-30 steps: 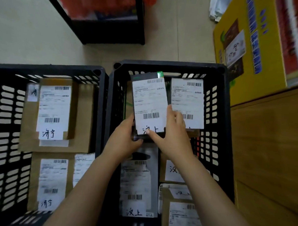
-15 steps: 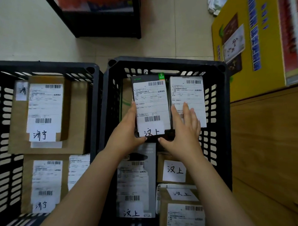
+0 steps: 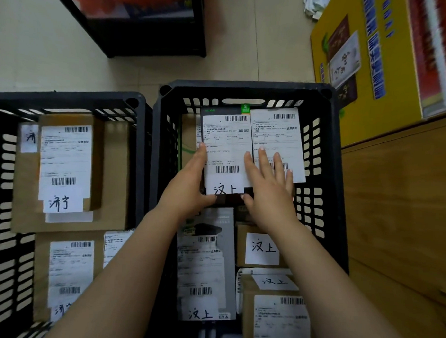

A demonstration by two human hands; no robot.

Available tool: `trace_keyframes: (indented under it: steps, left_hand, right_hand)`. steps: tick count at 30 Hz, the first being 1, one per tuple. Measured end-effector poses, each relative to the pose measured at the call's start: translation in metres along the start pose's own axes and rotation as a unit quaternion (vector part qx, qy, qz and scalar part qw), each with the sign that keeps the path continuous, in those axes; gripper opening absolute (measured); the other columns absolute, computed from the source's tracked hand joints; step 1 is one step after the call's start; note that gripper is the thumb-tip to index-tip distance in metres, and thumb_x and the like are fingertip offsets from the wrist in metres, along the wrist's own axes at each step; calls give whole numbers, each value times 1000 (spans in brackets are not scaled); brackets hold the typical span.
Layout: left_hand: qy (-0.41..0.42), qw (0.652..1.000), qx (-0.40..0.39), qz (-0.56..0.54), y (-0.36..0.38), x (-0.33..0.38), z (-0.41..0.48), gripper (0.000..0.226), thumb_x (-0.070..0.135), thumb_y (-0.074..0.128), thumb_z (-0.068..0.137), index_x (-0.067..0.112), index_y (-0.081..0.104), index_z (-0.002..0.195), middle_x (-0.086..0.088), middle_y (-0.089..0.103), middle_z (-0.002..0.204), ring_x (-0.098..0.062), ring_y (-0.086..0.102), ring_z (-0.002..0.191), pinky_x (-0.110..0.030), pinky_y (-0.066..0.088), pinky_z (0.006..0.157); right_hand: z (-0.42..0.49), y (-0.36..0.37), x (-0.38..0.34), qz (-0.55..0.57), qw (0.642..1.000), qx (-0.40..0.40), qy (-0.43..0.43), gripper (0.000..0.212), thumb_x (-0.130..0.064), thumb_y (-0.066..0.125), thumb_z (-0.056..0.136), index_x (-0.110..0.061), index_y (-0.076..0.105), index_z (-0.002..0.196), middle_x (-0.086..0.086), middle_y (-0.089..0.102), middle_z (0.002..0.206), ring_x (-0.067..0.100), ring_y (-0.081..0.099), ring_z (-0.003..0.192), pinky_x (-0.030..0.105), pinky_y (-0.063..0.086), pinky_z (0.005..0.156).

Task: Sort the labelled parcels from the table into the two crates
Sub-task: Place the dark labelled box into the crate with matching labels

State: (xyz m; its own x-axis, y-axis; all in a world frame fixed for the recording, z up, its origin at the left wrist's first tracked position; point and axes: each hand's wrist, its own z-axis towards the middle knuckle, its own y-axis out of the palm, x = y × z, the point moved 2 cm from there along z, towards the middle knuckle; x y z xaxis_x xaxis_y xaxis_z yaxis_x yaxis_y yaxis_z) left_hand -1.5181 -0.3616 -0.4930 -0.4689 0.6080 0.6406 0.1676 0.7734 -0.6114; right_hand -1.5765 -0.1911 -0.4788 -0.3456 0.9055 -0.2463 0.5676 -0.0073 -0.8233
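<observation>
Dark parcel (image 3: 226, 153) in crate (image 3: 245, 90), left grip (image 3: 188, 185) holding it, right grip (image 3: 269, 193) flat (neighbouring parcel (image 3: 276, 130) alongside)

The left crate (image 3: 67, 97) stands just beside the right crate (image 3: 245, 86) on the floor (image 3: 44, 48) (parcels (image 3: 70, 163) lie in both); the surface (image 3: 397, 213) lies to their right, a carton (image 3: 402, 81) behind it, a rack (image 3: 155, 40) behind the crates.

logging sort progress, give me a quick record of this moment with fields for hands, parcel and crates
held item: dark parcel, tagged 汶上, at the far end of the right crate
left hand: grips the dark parcel's left edge
right hand: fingers flat across its label and the neighbouring white-labelled parcel
left crate: brown parcels tagged 济宁
</observation>
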Motion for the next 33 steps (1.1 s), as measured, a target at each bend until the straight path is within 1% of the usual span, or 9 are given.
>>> trace_keyframes:
  steps: [2, 4, 8, 10, 12, 19, 25, 30, 33]
  left_hand:
    - [-2, 1000, -1, 11, 0, 2, 1, 117, 17, 81, 74, 26, -4, 155, 10, 14, 161, -9, 28, 142, -22, 36, 100]
    - [-2, 1000, -1, 26, 1, 3, -1, 117, 17, 81, 73, 23, -2, 155, 8, 14, 161, -12, 29, 141, -23, 38, 99]
    - [4, 998, -5, 57, -6, 6, -13, 107, 23, 83, 68, 21, 17, 152, 4, 26, 156, -17, 33, 139, -38, 43, 105]
    - [14, 997, -6, 75, -18, 12, -29, 98, 24, 82, 72, 23, 24, 151, 4, 29, 154, -17, 31, 139, -35, 38, 108]
    - [22, 996, -1, 89, -34, 21, -52, 90, 23, 77, 78, 24, 25, 151, 3, 33, 151, -17, 33, 137, -31, 36, 106]
    - [70, 989, 0, 133, -67, 74, -141, 79, 26, 73, 83, 23, 31, 149, 4, 38, 148, -15, 36, 134, -28, 35, 106]
    - [146, 977, 69, 139, -91, 121, -207, 69, 26, 73, 82, 20, 42, 143, 4, 49, 136, -17, 45, 125, -30, 39, 102]
    - [163, 968, 151, 117, -115, 146, -245, 63, 21, 74, 79, 17, 50, 137, 2, 55, 130, -19, 49, 121, -31, 41, 99]
    - [143, 963, 197, 112, -120, 156, -264, 61, 20, 75, 78, 16, 52, 134, 1, 56, 128, -19, 51, 119, -32, 43, 99]
  right_hand:
    - [0, -1, -1, -8, 1000, -3, -1, 85, -27, 55, 97, -31, -7, 155, 0, -17, 163, 29, -18, 149, 54, -6, 119]
    - [-2, -5, -1, -11, 1000, -11, -2, 86, -25, 57, 96, -30, -5, 155, 0, -15, 163, 29, -16, 149, 53, -4, 120]
    - [-13, -18, -2, 45, 999, -27, 1, 83, -22, 62, 93, -28, 7, 156, 0, -7, 164, 27, -6, 151, 48, 6, 121]
    - [-27, -29, -4, 87, 996, -21, 5, 79, -18, 62, 93, -25, 15, 155, 1, 1, 164, 26, 6, 150, 45, 15, 121]
    - [-48, -40, -8, 97, 995, -10, 9, 71, -15, 60, 93, -22, 23, 154, 2, 10, 163, 25, 17, 147, 40, 21, 118]
    - [-145, -75, -43, 103, 994, 21, -6, 63, -13, 61, 90, -20, 37, 148, -1, 29, 154, 24, 36, 136, 38, 35, 111]
    - [-214, -114, -71, 123, 988, 90, -12, 58, -18, 60, 91, -22, 41, 145, -4, 35, 149, 21, 38, 134, 39, 39, 108]
    - [-251, -148, -80, 151, 978, 143, -30, 53, -19, 60, 93, -19, 45, 143, -3, 40, 145, 17, 38, 133, 32, 34, 111]
    - [-261, -161, -82, 164, 974, 150, -55, 52, -20, 62, 92, -19, 47, 142, -5, 44, 140, 15, 40, 131, 31, 35, 110]
